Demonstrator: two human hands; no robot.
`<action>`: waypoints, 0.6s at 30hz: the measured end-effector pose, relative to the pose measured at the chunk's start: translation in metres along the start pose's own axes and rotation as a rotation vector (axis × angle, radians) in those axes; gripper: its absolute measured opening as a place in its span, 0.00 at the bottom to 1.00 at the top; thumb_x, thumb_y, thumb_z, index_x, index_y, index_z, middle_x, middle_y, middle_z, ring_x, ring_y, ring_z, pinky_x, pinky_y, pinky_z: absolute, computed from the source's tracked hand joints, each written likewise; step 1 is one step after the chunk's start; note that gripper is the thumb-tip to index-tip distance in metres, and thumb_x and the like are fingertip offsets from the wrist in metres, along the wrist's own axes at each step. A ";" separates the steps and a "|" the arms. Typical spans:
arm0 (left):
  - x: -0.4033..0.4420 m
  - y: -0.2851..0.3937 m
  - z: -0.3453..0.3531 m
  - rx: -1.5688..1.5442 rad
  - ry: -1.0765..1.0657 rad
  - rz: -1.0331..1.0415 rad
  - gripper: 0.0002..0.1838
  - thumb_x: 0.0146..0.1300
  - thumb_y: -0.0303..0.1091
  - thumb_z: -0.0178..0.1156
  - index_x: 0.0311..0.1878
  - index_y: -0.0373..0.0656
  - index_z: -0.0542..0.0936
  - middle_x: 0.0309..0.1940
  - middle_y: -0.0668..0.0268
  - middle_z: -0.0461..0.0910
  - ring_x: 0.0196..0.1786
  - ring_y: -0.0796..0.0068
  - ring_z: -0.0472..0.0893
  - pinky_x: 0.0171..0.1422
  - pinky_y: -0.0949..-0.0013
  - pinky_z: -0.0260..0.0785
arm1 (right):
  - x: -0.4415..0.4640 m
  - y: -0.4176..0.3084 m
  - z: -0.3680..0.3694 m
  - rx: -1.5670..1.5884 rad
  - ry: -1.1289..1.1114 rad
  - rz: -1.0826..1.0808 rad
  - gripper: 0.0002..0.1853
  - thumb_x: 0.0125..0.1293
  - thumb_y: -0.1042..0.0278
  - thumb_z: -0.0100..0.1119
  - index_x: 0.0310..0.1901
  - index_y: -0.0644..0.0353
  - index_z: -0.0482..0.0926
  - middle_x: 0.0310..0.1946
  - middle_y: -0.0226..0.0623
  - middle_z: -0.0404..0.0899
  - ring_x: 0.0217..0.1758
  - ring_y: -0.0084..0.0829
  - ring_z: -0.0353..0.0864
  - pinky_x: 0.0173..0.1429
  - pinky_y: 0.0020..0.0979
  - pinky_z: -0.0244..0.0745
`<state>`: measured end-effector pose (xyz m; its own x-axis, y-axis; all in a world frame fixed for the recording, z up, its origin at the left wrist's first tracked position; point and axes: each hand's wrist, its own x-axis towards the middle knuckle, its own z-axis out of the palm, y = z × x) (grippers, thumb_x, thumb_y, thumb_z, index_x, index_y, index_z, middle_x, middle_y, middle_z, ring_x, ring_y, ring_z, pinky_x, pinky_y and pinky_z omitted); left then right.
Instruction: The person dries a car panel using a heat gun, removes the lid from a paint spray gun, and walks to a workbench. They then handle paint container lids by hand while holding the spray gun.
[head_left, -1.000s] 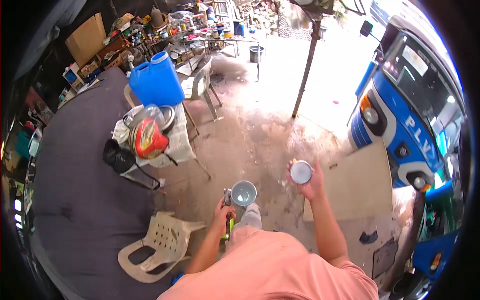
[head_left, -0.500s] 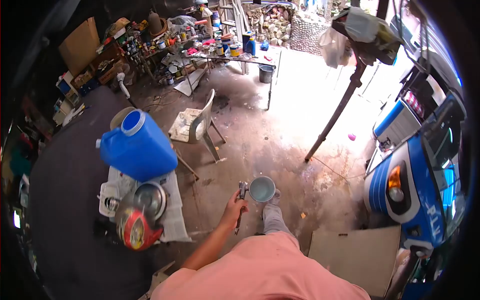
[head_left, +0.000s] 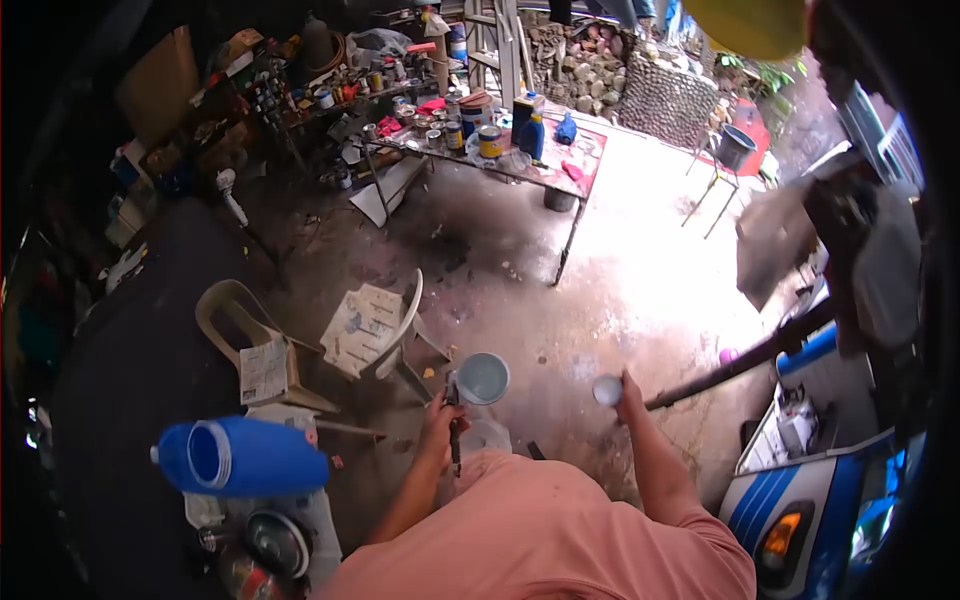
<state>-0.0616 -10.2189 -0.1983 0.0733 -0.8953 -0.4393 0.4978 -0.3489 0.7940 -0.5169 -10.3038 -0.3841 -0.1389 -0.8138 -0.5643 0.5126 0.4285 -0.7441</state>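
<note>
In front of my body, my left hand is wrapped round the handle of a spray gun. The gun's round, open-topped cup faces up at me, and its inside looks pale grey-green. Off to the right, my right hand grips a small white round piece, which looks like a lid or small cup, by its edge. The two hands are well apart.
A blue jug stands at lower left beside a round metal lid. Plastic chairs are ahead left. A worktable carries several cans and bottles. A dark post and a blue-and-white vehicle are on the right.
My right hand has come into view with the small white round piece. The view has swung forward and right; my left hand still grips the spray gun, now further left in view.
</note>
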 end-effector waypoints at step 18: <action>0.480 0.235 -0.004 -0.325 0.377 0.060 0.12 0.67 0.36 0.63 0.52 0.47 0.77 0.41 0.64 0.83 0.44 0.63 0.84 0.58 0.54 0.76 | 0.390 -0.162 0.373 -0.085 -0.115 0.221 0.36 0.82 0.33 0.38 0.61 0.62 0.77 0.55 0.43 0.85 0.59 0.43 0.85 0.63 0.55 0.80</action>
<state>0.0941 -10.7294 -0.2246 0.3874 -0.7278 -0.5658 0.7223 -0.1417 0.6769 -0.3377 -10.8369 -0.3502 0.0677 -0.7341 -0.6756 0.4466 0.6278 -0.6375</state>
